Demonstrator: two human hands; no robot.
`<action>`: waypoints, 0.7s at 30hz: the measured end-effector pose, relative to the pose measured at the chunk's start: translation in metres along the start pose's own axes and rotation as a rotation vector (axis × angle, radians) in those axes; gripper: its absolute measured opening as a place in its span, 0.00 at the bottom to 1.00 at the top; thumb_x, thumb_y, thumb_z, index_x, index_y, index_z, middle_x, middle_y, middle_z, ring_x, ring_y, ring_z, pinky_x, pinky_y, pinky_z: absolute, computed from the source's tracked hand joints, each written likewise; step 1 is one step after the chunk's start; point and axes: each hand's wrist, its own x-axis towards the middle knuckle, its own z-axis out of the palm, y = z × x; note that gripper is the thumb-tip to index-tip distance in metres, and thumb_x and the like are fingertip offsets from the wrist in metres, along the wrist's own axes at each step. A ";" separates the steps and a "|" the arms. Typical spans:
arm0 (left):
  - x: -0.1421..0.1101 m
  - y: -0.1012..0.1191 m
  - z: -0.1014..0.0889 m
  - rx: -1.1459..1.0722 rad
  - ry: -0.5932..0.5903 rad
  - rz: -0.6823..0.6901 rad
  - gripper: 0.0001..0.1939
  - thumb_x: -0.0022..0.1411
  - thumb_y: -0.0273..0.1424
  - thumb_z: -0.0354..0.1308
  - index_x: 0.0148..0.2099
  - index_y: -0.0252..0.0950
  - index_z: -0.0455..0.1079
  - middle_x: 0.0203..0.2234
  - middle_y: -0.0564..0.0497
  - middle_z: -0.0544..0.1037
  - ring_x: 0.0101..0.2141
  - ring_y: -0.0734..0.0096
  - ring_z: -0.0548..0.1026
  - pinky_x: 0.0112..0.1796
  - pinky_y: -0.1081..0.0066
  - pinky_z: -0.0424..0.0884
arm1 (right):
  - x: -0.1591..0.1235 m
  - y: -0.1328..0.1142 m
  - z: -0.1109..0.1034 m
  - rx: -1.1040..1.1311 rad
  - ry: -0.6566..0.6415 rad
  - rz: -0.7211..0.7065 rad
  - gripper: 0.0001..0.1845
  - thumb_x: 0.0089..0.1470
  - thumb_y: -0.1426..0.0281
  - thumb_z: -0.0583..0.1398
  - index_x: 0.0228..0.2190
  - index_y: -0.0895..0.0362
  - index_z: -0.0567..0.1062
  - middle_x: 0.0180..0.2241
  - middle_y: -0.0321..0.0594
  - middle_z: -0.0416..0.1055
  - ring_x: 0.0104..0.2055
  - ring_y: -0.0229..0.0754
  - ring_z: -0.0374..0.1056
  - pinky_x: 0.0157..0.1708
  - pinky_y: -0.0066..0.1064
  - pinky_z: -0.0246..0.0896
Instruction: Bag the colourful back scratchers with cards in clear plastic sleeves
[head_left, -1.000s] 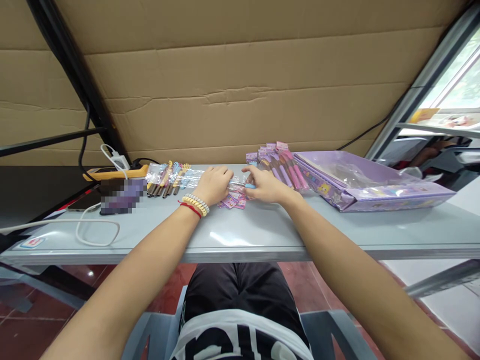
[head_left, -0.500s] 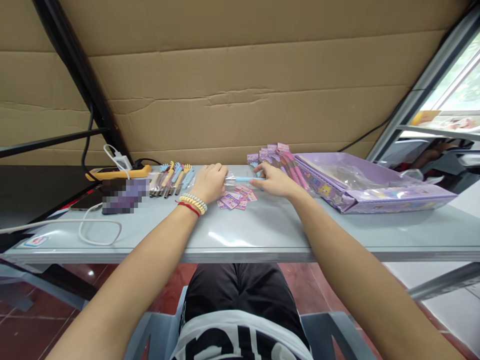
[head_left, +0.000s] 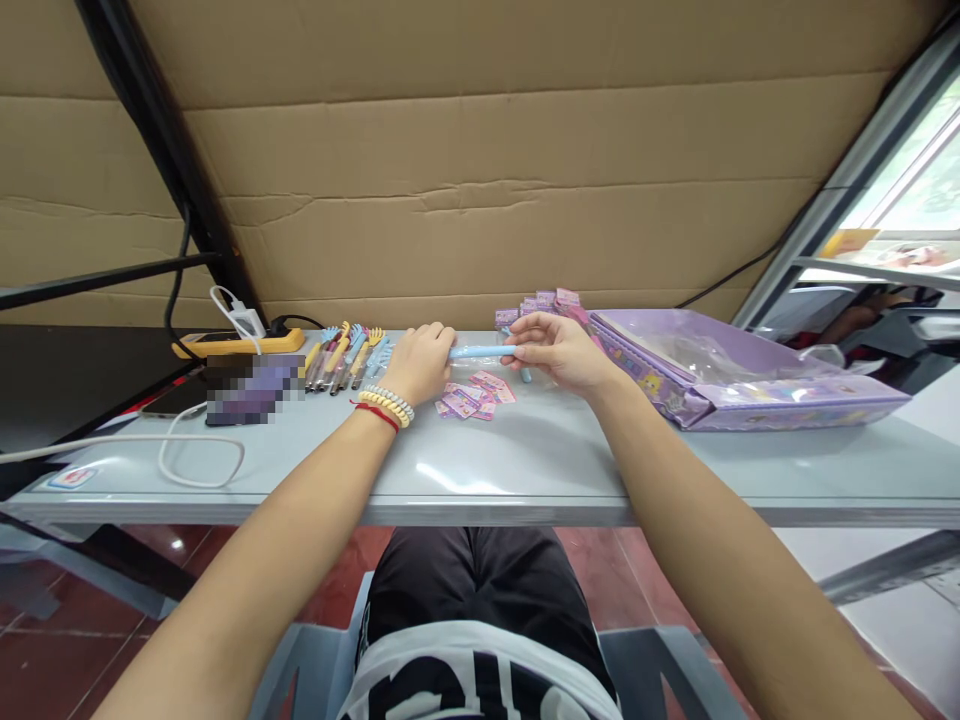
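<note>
A slim light blue pen lies level between my hands, just above the table. My left hand is closed over its left end and hides that end. With thumb and fingers, my right hand pinches the right end. Below the pen, several small pink and purple printed cards are spread on the table. Beside my left hand lies a row of pens with yellow, blue and purple hand-shaped tops. Behind my right hand are pink pens with printed cards, partly covered.
A purple printed box with clear plastic inside stands at the right. On the left are a yellow-edged device, a blurred phone-like object and a white cable. Cardboard walls off the table's back.
My right hand has turned and risen slightly, now pinching the pen's right end with fingers raised. More of the blue pen shows between my hands. My left hand has hardly moved.
</note>
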 end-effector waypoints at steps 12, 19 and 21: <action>0.000 0.015 -0.006 0.037 -0.082 0.256 0.11 0.59 0.22 0.49 0.43 0.34 0.68 0.37 0.44 0.74 0.40 0.60 0.71 0.39 0.63 0.61 | 0.002 0.013 0.006 -0.694 0.075 -0.221 0.22 0.36 0.63 0.70 0.29 0.58 0.67 0.18 0.27 0.57 0.21 0.31 0.52 0.22 0.26 0.47; -0.002 0.022 -0.005 0.089 -0.092 0.331 0.12 0.60 0.21 0.48 0.44 0.33 0.69 0.35 0.43 0.73 0.38 0.60 0.71 0.37 0.64 0.60 | 0.002 0.020 0.013 -0.876 -0.035 -0.275 0.15 0.41 0.68 0.65 0.34 0.59 0.72 0.28 0.37 0.68 0.26 0.35 0.59 0.28 0.27 0.52; -0.002 0.024 -0.005 0.093 -0.083 0.359 0.12 0.61 0.21 0.48 0.43 0.33 0.69 0.34 0.43 0.73 0.37 0.61 0.71 0.36 0.64 0.59 | 0.000 0.020 0.016 -0.904 -0.121 -0.221 0.12 0.44 0.66 0.63 0.31 0.59 0.71 0.23 0.34 0.67 0.24 0.35 0.58 0.27 0.26 0.50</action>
